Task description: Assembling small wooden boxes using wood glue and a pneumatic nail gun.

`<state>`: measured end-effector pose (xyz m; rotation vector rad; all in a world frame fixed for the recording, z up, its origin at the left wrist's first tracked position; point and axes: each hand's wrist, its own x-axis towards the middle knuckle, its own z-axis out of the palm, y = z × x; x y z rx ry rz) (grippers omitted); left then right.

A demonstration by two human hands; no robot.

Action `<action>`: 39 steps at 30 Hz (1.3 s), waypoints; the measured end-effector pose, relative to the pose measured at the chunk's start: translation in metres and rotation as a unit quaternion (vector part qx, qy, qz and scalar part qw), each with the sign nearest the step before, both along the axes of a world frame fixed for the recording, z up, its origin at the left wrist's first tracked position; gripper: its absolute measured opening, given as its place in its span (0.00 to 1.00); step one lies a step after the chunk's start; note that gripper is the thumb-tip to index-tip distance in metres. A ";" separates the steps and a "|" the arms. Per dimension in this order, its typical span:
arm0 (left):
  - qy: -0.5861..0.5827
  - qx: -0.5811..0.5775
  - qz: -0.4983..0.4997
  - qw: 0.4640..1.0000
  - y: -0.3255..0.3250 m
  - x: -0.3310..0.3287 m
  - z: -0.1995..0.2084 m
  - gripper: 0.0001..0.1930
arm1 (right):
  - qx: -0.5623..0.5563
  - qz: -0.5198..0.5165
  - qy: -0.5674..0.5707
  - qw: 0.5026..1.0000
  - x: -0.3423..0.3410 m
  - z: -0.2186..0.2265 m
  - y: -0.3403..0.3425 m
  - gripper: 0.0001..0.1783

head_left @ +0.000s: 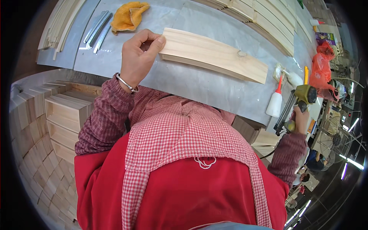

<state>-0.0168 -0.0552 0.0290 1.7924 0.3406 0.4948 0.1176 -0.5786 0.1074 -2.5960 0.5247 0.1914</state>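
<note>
My left hand (142, 53) pinches the left end of a pale wooden board piece (211, 51), thumb on top. The piece lies lengthwise on the grey tabletop (199, 90), its near side showing a second edge beneath the top face. At the right edge of the table, my right hand (301, 117) is wrapped round the handle of a nail gun (304, 95), olive and black with a long magazine. Beside it stands a white glue bottle (274, 103) with a red nozzle. A second white bottle (293, 78) lies near a yellow-handled tool (306, 74).
A yellow-orange cloth (129, 16) and strips of metal staples (99, 28) lie at the far left, by stacked wooden strips (61, 25). Long boards (264, 23) are piled at the back. Wooden drawer boxes (63, 115) stand low left. A red plastic bag (321, 69) sits far right.
</note>
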 end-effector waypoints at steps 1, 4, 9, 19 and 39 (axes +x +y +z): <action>-0.004 -0.005 -0.004 1.000 -0.001 0.002 0.000 0.06 | 0.114 -0.007 -0.015 0.993 -0.012 0.021 0.024 0.13; -0.022 -0.006 -0.006 1.000 -0.001 0.002 -0.005 0.05 | 0.171 0.051 -0.020 0.984 -0.031 0.061 0.105 0.12; -0.054 -0.020 -0.002 0.998 -0.004 0.004 -0.009 0.05 | 0.240 0.147 0.014 0.960 -0.052 0.102 0.225 0.10; -0.064 -0.023 0.008 0.998 -0.008 0.004 -0.010 0.04 | 0.250 0.302 0.221 0.893 -0.048 0.101 0.337 0.13; -0.063 -0.011 0.008 0.998 -0.008 0.005 -0.011 0.03 | 0.226 0.334 0.229 0.886 -0.045 0.100 0.361 0.14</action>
